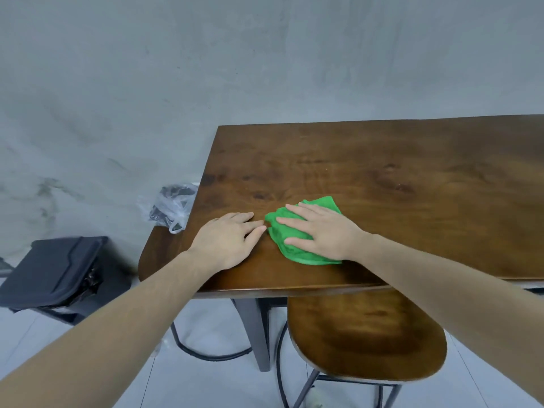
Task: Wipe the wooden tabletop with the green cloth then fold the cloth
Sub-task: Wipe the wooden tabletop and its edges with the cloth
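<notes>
A crumpled green cloth (297, 251) lies on the dark wooden tabletop (382, 178), near its front left corner. My right hand (321, 231) presses flat on the cloth with straight, spread fingers, covering its middle. My left hand (226, 240) rests flat on the bare wood just left of the cloth, its fingertips almost touching the cloth's edge.
A wooden stool (368, 337) stands under the table's front edge, and a second wooden seat (156, 254) is at the left corner. A clear plastic bag (170, 207) sits by the table's left side. A black bin (53, 272) stands on the floor at left. A grey wall rises behind.
</notes>
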`<state>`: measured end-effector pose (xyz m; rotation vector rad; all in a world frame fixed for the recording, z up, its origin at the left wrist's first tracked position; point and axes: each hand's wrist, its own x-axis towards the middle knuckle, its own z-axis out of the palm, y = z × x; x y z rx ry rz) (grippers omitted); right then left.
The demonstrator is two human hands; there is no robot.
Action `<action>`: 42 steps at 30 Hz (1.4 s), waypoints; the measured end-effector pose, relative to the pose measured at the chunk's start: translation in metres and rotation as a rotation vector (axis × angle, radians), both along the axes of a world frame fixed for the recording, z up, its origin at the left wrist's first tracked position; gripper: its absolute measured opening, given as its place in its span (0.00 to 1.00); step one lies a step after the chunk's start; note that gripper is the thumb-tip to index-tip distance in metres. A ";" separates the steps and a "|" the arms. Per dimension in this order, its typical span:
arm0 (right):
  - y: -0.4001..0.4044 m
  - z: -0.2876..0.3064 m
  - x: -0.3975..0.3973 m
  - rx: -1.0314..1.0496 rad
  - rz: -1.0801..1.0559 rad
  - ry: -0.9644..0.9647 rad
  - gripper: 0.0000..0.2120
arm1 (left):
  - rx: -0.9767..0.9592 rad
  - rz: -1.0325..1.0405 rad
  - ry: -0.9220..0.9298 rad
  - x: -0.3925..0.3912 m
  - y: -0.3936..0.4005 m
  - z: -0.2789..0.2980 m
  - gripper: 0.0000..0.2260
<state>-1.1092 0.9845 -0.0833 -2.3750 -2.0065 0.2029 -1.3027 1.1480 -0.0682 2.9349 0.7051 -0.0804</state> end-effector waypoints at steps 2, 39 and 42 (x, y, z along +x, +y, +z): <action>0.021 -0.001 0.034 -0.002 -0.037 0.002 0.43 | 0.001 0.011 0.013 0.011 0.008 0.001 0.25; 0.158 -0.002 0.250 0.046 -0.137 -0.105 0.40 | -0.027 0.243 -0.029 0.153 0.079 0.001 0.23; 0.198 -0.004 0.274 0.046 -0.321 -0.113 0.37 | -0.038 0.270 -0.025 0.160 0.081 0.003 0.23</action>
